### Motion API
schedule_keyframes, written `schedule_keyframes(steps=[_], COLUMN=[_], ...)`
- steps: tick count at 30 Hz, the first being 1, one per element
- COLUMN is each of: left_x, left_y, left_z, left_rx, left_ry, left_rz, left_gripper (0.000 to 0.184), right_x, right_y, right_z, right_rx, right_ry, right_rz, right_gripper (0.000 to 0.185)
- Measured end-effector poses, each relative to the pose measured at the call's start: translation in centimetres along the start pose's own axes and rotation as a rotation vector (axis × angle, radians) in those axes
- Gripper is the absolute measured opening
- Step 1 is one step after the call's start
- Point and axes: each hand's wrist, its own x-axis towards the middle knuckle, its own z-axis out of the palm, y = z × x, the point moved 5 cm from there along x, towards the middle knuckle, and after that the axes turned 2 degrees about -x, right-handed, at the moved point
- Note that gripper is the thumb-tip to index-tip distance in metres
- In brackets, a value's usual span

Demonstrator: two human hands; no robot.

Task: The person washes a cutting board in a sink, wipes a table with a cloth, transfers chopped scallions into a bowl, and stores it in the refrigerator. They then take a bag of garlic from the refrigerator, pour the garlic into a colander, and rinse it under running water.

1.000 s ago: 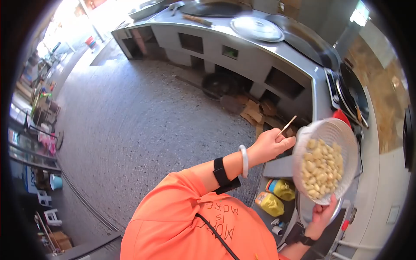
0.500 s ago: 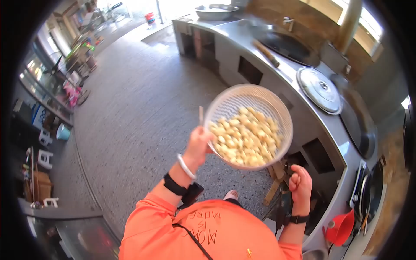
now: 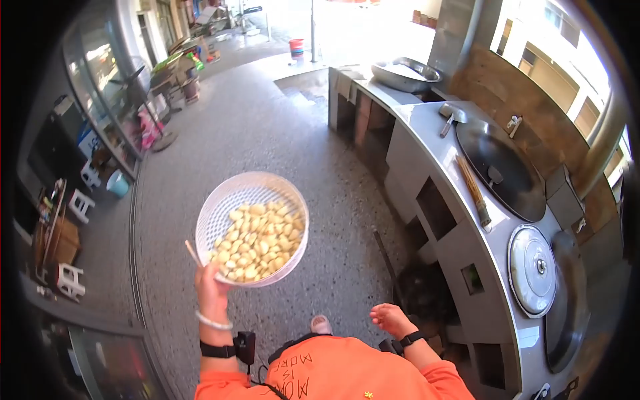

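Note:
A white perforated basket (image 3: 212,200) hangs over the floor in front of me, tilted a little. Many pale yellow, bulb-like pieces (image 3: 260,240) lie in it. My left hand (image 3: 211,283) grips the basket's near left rim, and a thin light stick (image 3: 193,253) juts up from the same hand. Low on the right, my right hand (image 3: 392,319) is away from the basket, its fingers curled together; whether anything is inside them is hidden.
Along the right runs a curved counter (image 3: 427,133) with a large wok (image 3: 500,167), a bundled brush (image 3: 475,193), a metal lid (image 3: 533,270) and a metal basin (image 3: 407,75). White stools (image 3: 70,280) and a light blue bucket (image 3: 117,184) stand at the left.
The basket has moved from the right counter side to the left, carried by my left hand. My right hand has let go of its rim. The view has turned toward the open walkway and counter.

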Motion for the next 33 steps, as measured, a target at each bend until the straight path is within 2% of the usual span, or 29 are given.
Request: schedule_keyframes(steps=[3, 8, 10, 11, 12, 13, 14, 15, 16, 17, 18, 19, 21, 23, 24, 25, 27, 28, 29, 31, 32, 33], left_x=[3.9, 10.4, 13.5, 14.6, 15.3, 16.1, 17.3, 19.6, 20.9, 21.5, 22.7, 24.4, 27.2, 30.3, 31.8, 33.2, 34.5, 35.2, 35.7, 36.6, 36.6, 36.6], left_y=[1.6, -0.1, -1.4, -1.7, -1.9, -2.3, -2.1, -3.3, -3.8, -3.8, -3.8, -4.2, -6.4, -9.7, -11.3, -13.1, -13.4, -14.2, -14.8, -15.3, -16.2, -16.8], left_z=[0.6, 3.8, 5.2, 6.7, 8.7, 11.2, 13.1, 13.0, 14.8, 17.6, 20.5, 22.7, 26.9, 29.2, 30.4, 31.8, 36.4, 37.4, 38.4, 40.1, 40.9, 41.6], left_rx=[0.037, 0.004, -0.034, -0.024, -0.023, 0.022, 0.069, 0.051, 0.057, 0.086, 0.107, 0.087, 0.113, 0.2, 0.275, 0.292, 0.498, 0.615, 0.64, 0.672, 0.709, 0.609], left_ry=[0.054, 0.064, 0.08, 0.064, 0.07, 0.057, 0.054, 0.063, 0.038, 0.027, 0.008, 0.023, -0.175, -0.198, -0.248, -0.339, -0.431, -0.522, -0.589, -0.718, -0.829, -0.84], left_rz=[0.036, 0.05, 0.049, 0.04, 0.053, 0.043, 0.035, 0.029, 0.043, 0.024, 0.005, 0.03, -0.041, -0.11, -0.127, -0.119, -0.065, -0.036, -0.089, -0.019, -0.1, -0.207], left_gripper=[0.053, 0.053, 0.053, 0.052, 0.052, 0.052, 0.051, 0.05, 0.048, 0.047, 0.046, 0.046, 0.044, 0.031, 0.026, 0.024, 0.015, 0.013, 0.013, 0.01, 0.01, 0.01], right_x=[2.8, 9.9, 10.9, 12.6, 12.5, 11.9, 14.2, 12.4, 12.4, 13.1, 14.0, 14.5, 15.7, 15.0, 17.5, 16.7, 15.1, 16.1, 16.8, 19.3, 19.9, 20.5], right_y=[-4.6, -16.9, -26.5, -31.8, -38.2, -44.8, -51.1, -56.3, -59.4, -62.5, -64.9, -66.8, -68.1, -67.3, -65.9, -64.9, -63.7, -62.8, -62.3, -61.4, -61.3, -61.2], right_z=[0.9, -2.3, -3.1, -4.8, -6.0, -7.5, -12.3, -13.3, -15.4, -16.7, -16.6, -14.6, -8.2, 2.1, 5.3, 9.1, 14.3, 15.5, 16.0, 15.9, 15.1, 14.0], right_rx=[0.064, 0.156, 0.14, 0.097, 0.264, 0.356, 0.262, 0.321, 0.199, 0.093, 0.084, -0.037, -0.316, -0.605, -0.587, -0.832, -1.109, -1.12, -1.121, -1.175, -1.156, -1.1], right_ry=[-0.061, 0.091, 0.14, 0.052, 0.079, 0.135, -0.068, 0.139, 0.461, 0.671, 0.706, 0.597, 0.371, 0.154, -0.08, -0.113, -0.142, -0.205, -0.172, 0.026, 0.118, 0.191], right_rz=[0.005, -0.192, -0.364, -0.47, -0.609, -0.774, -1.099, -0.997, -1.055, -0.985, -0.952, -0.946, -0.946, -0.997, -1.023, -1.274, -1.307, -1.301, -1.296, -1.21, -1.172, -1.174], right_gripper=[0.016, 0.013, 0.01, 0.008, 0.007, 0.01, 0.018, 0.026, 0.031, 0.039, 0.043, 0.041, 0.037, 0.033, 0.037, 0.042, 0.051, 0.054, 0.05, 0.031, 0.024, 0.02])
